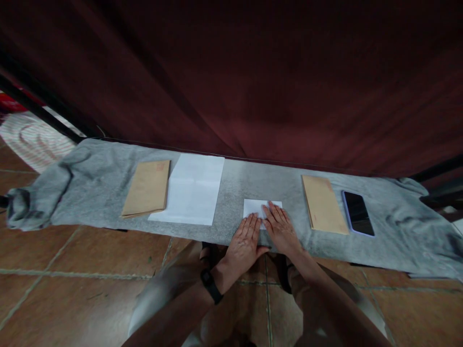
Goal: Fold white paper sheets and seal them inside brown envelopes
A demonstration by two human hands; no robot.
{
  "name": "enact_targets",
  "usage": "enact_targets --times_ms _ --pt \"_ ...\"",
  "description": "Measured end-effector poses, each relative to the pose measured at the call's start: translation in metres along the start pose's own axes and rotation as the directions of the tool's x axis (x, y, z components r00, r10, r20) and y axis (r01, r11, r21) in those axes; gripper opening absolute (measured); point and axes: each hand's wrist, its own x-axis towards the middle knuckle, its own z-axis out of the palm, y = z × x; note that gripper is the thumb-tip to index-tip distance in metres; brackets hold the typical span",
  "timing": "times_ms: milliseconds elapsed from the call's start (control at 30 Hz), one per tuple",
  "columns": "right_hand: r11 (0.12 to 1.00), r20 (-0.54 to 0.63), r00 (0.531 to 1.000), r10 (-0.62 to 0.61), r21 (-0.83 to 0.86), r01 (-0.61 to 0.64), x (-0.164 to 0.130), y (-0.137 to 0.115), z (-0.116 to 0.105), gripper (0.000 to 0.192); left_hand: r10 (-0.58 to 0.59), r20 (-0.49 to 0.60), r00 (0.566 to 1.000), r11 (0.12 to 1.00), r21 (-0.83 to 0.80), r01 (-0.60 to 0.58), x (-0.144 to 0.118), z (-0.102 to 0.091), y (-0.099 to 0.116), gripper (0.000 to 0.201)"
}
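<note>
A small folded sheet of white paper (pixel 253 206) lies on the grey cloth in front of me. My left hand (pixel 243 241) rests flat on its lower left part, fingers stretched out and the thumb apart. My right hand (pixel 279 226) presses on its right side with the fingers extended. Both hands cover much of the paper's lower part. To the left lies a larger white sheet (pixel 195 188) with faint creases. Its left edge meets a stack of brown envelopes (pixel 147 187). Right of my hands sits another stack of brown envelopes (pixel 325 203).
A phone (pixel 358 213) in a lilac case lies beside the right envelopes. The grey cloth (pixel 97 183) covers a long narrow bench. Behind it hangs a dark red curtain (pixel 231 86). Brown floor tiles (pixel 101 294) show below, and a striped fabric (pixel 36 137) is at the far left.
</note>
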Motion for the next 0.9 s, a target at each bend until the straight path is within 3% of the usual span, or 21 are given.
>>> enact_targets --times_ms 433,667,900 --pt "0.992 -0.068 0.993 0.100 -0.074 -0.105 -0.006 0.030 0.000 0.052 -0.027 -0.103 0.994 0.999 0.029 0.030 0.000 0.003 -0.007 0.072" --pt "0.975 -0.069 0.972 0.223 0.002 -0.223 -0.006 0.041 0.002 0.060 -0.121 -0.096 0.988 0.993 -0.008 0.121 0.009 -0.001 -0.019 0.054" --pt "0.944 -0.101 0.948 0.302 0.167 -0.283 0.009 0.038 0.009 0.054 -0.284 -0.041 0.958 0.954 -0.112 0.278 0.038 -0.003 -0.033 0.046"
